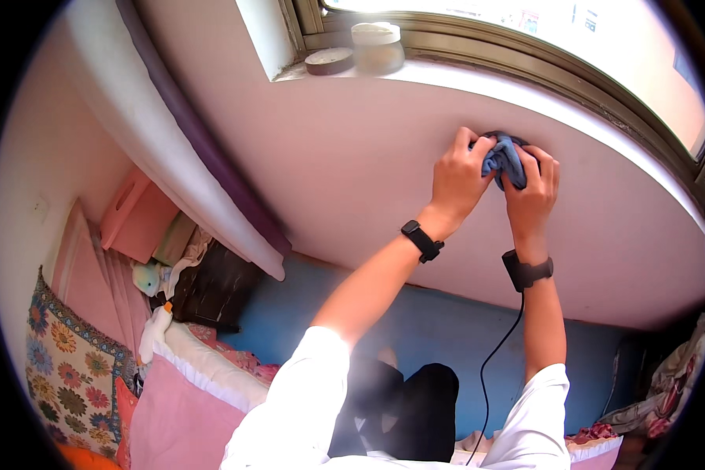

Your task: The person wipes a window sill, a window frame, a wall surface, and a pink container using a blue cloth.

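A bunched blue cloth (503,163) is held in both hands against the pale pink wall (352,158), just below the window sill (482,88). My left hand (461,173) grips the cloth's left side with curled fingers. On its right side my right hand (531,179) has its fingers closed around the fabric. The cloth's far face and some fingertips are hidden. Each wrist wears a black band, and a black cable hangs from the right one.
On the sill's left end stand a frosted jar with a white lid (378,50) and a shallow round container (329,61). White and purple curtains (211,158) hang at left. A bed with pink bedding (182,405) lies lower left, near a dark wooden cabinet (211,285) and pink box (138,217).
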Motion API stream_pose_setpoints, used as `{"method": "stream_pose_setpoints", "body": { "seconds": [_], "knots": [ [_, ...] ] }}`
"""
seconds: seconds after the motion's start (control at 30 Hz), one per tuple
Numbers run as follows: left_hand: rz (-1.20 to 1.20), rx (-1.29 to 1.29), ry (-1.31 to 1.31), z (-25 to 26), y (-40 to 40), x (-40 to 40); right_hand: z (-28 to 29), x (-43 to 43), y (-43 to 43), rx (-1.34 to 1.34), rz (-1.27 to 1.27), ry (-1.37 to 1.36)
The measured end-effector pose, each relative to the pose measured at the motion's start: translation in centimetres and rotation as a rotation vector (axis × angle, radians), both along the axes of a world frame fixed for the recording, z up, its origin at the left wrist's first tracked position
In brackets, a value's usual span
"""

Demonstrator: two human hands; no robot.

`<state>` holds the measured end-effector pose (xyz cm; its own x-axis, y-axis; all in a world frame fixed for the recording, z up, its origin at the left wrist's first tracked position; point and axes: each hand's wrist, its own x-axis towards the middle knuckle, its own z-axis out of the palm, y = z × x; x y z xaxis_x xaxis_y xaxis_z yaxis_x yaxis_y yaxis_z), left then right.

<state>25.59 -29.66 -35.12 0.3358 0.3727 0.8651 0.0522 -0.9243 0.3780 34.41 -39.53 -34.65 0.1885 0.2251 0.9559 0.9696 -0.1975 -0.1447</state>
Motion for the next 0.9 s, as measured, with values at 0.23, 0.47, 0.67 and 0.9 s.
{"method": "stream_pose_setpoints", "body": {
  "seconds": [0.23, 0.47, 0.67, 0.9],
  "knots": [
    [-0.018, -0.003, 0.077, -3.5, -0.1, 0.2, -5.2, 0.0, 0.3, 0.035, -0.01, 0.076],
    [0.132, -0.084, 0.088, -4.1, 3.9, -4.2, -2.9, -3.8, 4.4, -0.045, 0.139, -0.02],
    [0.087, -0.059, -0.041, 2.5, 2.7, -2.6, 2.3, -2.0, 4.1, 0.047, 0.151, -0.025],
    [-0.018, -0.003, 0.031, 0.8, -1.3, 1.8, -0.4, 1.4, -0.4, 0.133, 0.009, 0.018]
  ]
}}
